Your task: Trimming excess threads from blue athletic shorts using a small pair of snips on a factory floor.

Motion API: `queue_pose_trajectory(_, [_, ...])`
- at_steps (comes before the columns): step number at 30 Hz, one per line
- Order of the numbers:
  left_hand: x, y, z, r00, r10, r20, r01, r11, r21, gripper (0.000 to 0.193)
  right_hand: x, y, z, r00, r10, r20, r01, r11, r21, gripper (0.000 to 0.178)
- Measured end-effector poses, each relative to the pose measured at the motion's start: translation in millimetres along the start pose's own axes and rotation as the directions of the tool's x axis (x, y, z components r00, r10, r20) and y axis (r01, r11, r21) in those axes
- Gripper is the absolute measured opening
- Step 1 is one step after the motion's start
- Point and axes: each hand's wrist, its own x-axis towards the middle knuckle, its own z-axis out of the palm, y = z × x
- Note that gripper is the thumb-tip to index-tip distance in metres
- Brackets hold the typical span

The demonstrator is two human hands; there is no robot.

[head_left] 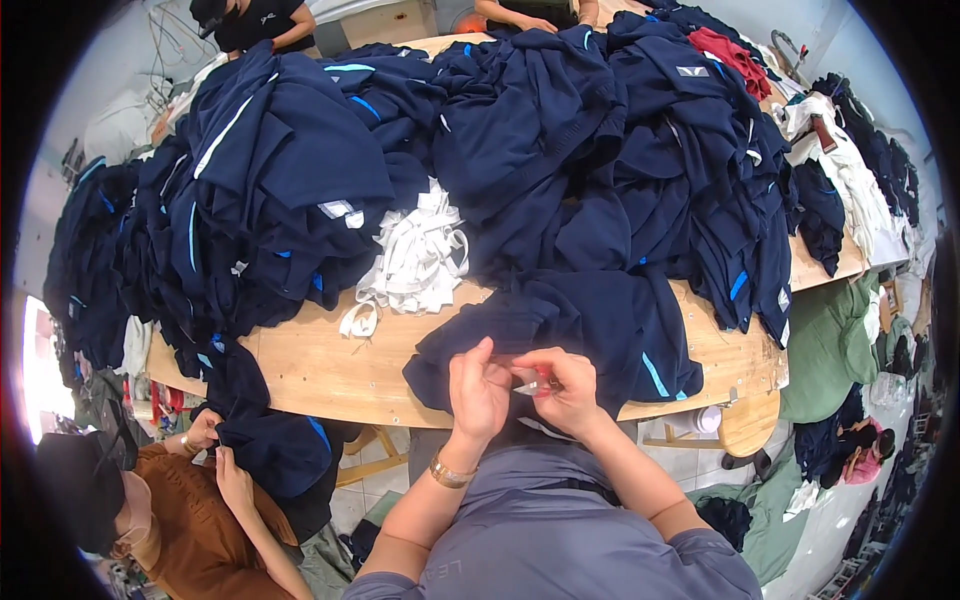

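My right hand [562, 388] is closed on small thread snips [541, 378] with red handles and a silvery tip, partly hidden by the fingers. Close beside it, my left hand [478, 392] has its fingers stretched upward and the palm turned towards the snips; no held thing shows in it. Both hands are above a navy garment [600, 315] with a light-blue stripe, which lies at the table's near edge. Just beyond that garment, to the left, sits a tangled heap of white fabric strips [418, 255].
Large piles of navy garments [290, 150] cover the far side of the wooden table [320, 360]. At lower left, a person in brown [205, 500] handles a navy garment. Two more people are across the table. A wooden stool [755, 415] stands at right by green cloth [830, 345].
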Motion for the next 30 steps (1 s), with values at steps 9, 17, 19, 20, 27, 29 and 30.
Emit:
queue_pose_trajectory(9, [4.0,7.2,15.5,0.995,0.044,0.093,-0.051,0.995,0.080,0.033,-15.6,-5.0,-19.1,0.883,0.383,-0.273,-0.165,0.796,0.583,0.008])
queue_pose_trajectory(17, [1.6,6.0,10.5,0.998,0.053,0.024,-0.056,0.984,0.168,0.023,13.3,10.1,-13.9,0.983,-0.182,0.027,0.184,0.963,-0.195,0.032])
queue_pose_trajectory(19, [2.4,7.3,4.7,0.998,0.061,0.028,-0.066,0.969,0.238,0.023,14.3,10.4,-16.0,0.972,-0.220,0.079,0.233,0.936,-0.262,0.032])
queue_pose_trajectory(20, [2.0,10.8,6.1,1.000,-0.001,0.010,-0.002,0.955,0.298,0.023,14.9,9.1,-17.2,0.956,-0.267,0.123,0.293,0.886,-0.359,0.032])
queue_pose_trajectory(27, [5.2,14.3,20.2,0.994,0.012,-0.107,0.021,0.952,0.306,0.023,15.1,18.2,-20.9,0.912,-0.409,-0.018,0.375,0.853,-0.364,0.034])
queue_pose_trajectory(29, [5.5,14.8,17.3,0.994,0.007,-0.106,0.024,0.957,0.289,0.023,14.6,17.0,-25.8,0.892,-0.433,0.128,0.443,0.784,-0.434,0.039])
queue_pose_trajectory(30, [4.6,16.6,18.4,0.994,-0.012,-0.106,0.046,0.946,0.320,0.023,16.2,15.2,-24.5,0.890,-0.433,0.146,0.449,0.772,-0.450,0.043])
